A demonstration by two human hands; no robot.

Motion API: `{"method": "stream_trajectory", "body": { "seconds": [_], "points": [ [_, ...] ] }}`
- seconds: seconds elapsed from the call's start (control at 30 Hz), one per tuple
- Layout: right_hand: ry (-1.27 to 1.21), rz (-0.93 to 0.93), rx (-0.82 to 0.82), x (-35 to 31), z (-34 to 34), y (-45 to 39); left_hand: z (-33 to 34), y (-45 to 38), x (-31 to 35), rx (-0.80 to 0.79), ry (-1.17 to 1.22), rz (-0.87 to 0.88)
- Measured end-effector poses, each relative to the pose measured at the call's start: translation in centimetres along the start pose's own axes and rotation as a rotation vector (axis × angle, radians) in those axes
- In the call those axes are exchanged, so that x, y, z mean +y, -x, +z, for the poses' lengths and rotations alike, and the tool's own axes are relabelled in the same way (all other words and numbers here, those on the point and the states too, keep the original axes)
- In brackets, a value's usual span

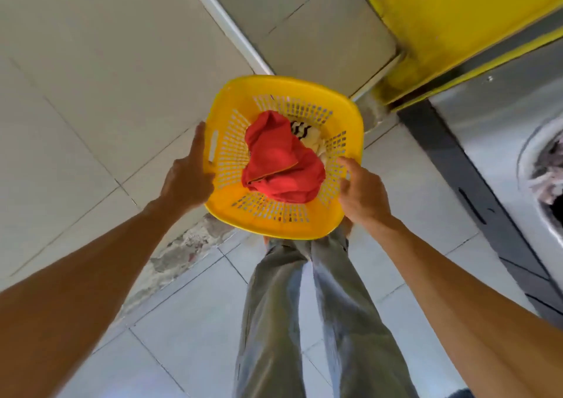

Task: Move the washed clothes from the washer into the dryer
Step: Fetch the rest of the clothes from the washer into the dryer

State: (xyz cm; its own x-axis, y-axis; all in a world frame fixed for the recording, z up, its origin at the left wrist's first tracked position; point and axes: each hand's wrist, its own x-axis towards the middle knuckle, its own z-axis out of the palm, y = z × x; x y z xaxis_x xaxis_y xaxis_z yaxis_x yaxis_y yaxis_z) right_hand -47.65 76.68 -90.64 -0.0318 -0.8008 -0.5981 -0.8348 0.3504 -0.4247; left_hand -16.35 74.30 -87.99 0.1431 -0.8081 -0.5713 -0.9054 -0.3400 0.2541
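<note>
I hold a yellow plastic laundry basket (231, 99) in front of me, above the floor. A red garment (280, 166) fills its bottom, with a black-and-white striped cloth (300, 129) and a pale cloth showing under it. My left hand (189, 172) grips the basket's left rim by the handle slot. My right hand (362, 193) grips the right rim. At the right edge stands a grey front-loading machine (493, 141) whose round opening shows more clothes (548, 172) inside.
A yellow panel (457, 16) runs above the machine at the top right. A tiled wall (91, 77) is at the left, with worn plaster at its foot. My legs in grey trousers (304, 306) stand on pale floor tiles.
</note>
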Motion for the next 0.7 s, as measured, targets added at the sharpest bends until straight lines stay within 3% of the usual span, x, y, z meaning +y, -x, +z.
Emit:
{"method": "stream_trajectory", "body": {
  "seconds": [0.1, 0.2, 0.33, 0.4, 0.47, 0.53, 0.7],
  "points": [
    [0.038, 0.002, -0.052, 0.8, 1.9, -1.7, 1.9, -0.7, -1.3, -0.051, 0.068, -0.122],
    [0.187, 0.055, -0.089, 1.3, 1.6, -2.0, 2.3, 0.0, -0.6, -0.075, 0.101, -0.056],
    [0.317, -0.11, 0.24, -0.7, -0.8, -1.1, 1.8, 2.0, 2.1, 0.28, -0.01, 0.088],
    [0.294, -0.243, 0.36, -3.1, -1.8, -1.4, 1.8, 2.7, 4.2, 0.373, 0.068, 0.162],
    [0.23, -0.338, 0.265, -5.5, -1.5, -2.9, 2.9, 2.3, 5.8, 0.302, 0.164, 0.184],
    [0.267, -0.358, 0.064, -6.8, 0.3, -5.4, 4.7, 1.0, 6.9, 0.155, 0.245, 0.143],
    [0.415, -0.125, -0.354, -5.7, 7.3, -13.9, 10.3, -2.9, 7.2, -0.049, 0.351, -0.121]
  ]
}}
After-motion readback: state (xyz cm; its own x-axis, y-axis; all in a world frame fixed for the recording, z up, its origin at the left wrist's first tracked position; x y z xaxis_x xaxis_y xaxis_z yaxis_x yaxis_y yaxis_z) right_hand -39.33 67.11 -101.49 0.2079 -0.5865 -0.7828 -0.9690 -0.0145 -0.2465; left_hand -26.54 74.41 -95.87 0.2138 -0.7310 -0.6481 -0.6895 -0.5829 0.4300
